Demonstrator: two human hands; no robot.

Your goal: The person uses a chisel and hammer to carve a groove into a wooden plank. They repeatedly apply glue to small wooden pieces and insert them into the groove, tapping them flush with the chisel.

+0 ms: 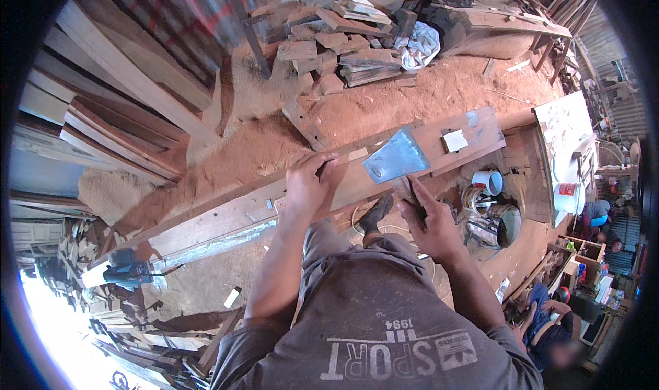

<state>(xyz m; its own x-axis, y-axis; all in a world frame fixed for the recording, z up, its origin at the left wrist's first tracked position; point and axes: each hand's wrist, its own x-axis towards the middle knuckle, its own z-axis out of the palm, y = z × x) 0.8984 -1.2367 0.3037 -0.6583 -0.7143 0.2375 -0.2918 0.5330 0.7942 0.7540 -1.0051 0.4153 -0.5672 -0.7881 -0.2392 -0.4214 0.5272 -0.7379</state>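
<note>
My right hand [434, 226] grips the dark handle of a putty knife [396, 158]. Its wide, wedge-shaped metal blade lies over a long wooden plank [357, 186] that runs across in front of me. My left hand [307, 182] is over the same plank, left of the blade, with its fingers curled in; whatever they may hold is hidden. To the right of the blade, a small white square block [454, 141] sits on the plank.
A power tool [127, 269] rests at the plank's far left end. Paint buckets [488, 182] stand at right, by a worktable [561, 125] with a white tub [569, 198]. Wood offcuts [343, 43] are heaped behind; boards [117, 67] lean left. Another person [549, 318] sits at lower right.
</note>
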